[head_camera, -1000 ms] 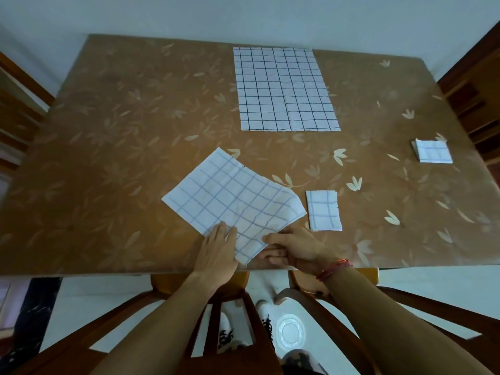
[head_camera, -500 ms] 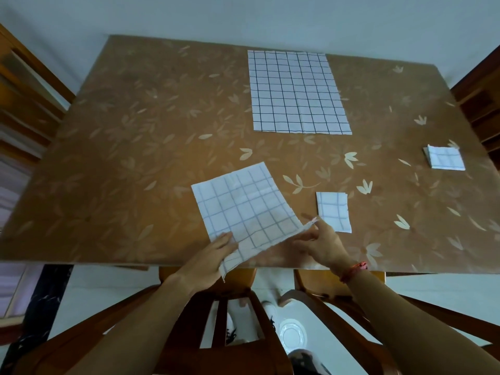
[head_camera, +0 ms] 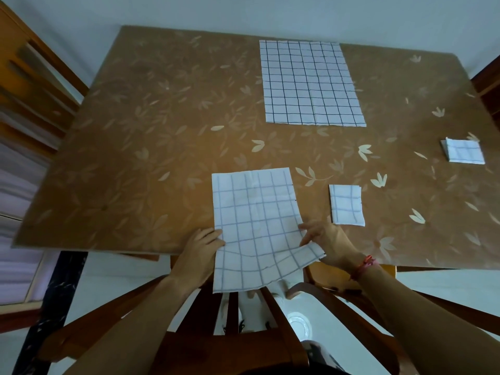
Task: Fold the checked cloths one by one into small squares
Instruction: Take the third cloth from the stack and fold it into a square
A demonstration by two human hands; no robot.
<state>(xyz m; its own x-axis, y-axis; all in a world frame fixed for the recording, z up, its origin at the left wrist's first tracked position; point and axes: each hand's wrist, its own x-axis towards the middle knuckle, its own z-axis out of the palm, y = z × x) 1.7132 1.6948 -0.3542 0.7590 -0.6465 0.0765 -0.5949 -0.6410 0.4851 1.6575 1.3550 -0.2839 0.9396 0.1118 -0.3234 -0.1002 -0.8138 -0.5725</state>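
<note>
- Head view: my left hand [head_camera: 200, 253] is in the lower middle of the frame, at the near edge of the table [head_camera: 135, 158]. Its fingers are curled onto the left edge of the checked cloth [head_camera: 257, 220] and grip it.
- My right hand [head_camera: 330, 242] is just right of that. Its fingertips pinch the cloth's right edge, and a red bracelet [head_camera: 365, 263] sits on the wrist.
- The cloth stretches between my hands. Its far half lies flat on the table and its near part hangs past the table edge, above a wooden chair [head_camera: 189, 347]. The near right corner curls out under my right hand.
- A small folded square [head_camera: 346, 205] lies on the table just right of the cloth, close to my right hand but apart from it.
- A second folded square [head_camera: 464, 151] lies near the right edge of the frame, well apart from the first.
- A large unfolded checked cloth [head_camera: 311, 82] lies flat in the upper middle of the frame, at the far side of the table.
</note>
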